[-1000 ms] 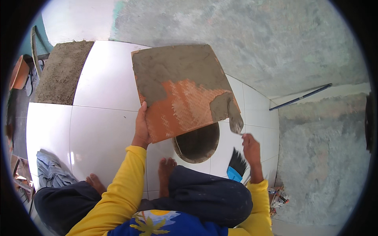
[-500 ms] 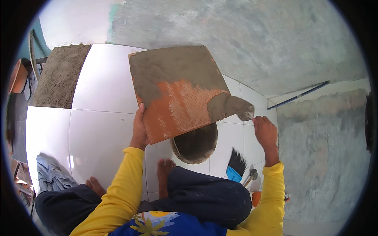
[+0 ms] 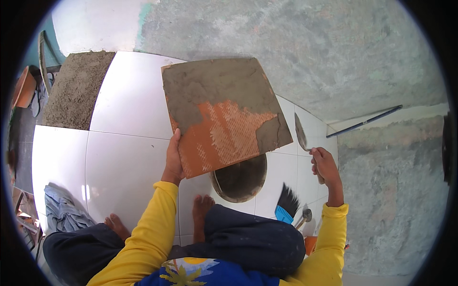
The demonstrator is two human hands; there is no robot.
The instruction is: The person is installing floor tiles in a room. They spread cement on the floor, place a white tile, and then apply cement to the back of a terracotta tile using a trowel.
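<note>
My left hand [image 3: 173, 158] grips the near left edge of a large square tile [image 3: 193, 151], its orange ribbed back turned up. Grey mortar [image 3: 214, 78] coats the far part of that back and the right corner; the near left part is bare. To the right of the tile, my right hand [image 3: 326, 165] is closed round the handle of a trowel [image 3: 300, 133]. The trowel's blade is turned on edge, apart from the tile. Below the tile's near edge stands a round bucket [image 3: 264, 178] with dark contents, partly hidden by the tile.
White tiles [image 3: 129, 164] cover the floor, with a patch of rough mortar [image 3: 78, 90] at the far left. A blue brush [image 3: 285, 209] and a hammer-like tool [image 3: 305, 217] lie right of my knee. A dark bar [image 3: 365, 121] lies by the wall. Crumpled cloth [image 3: 67, 209] lies left.
The trowel has come away from the tile's right corner and turned from flat to on edge. My right hand has shifted slightly right and nearer. The tile stays in my left hand.
</note>
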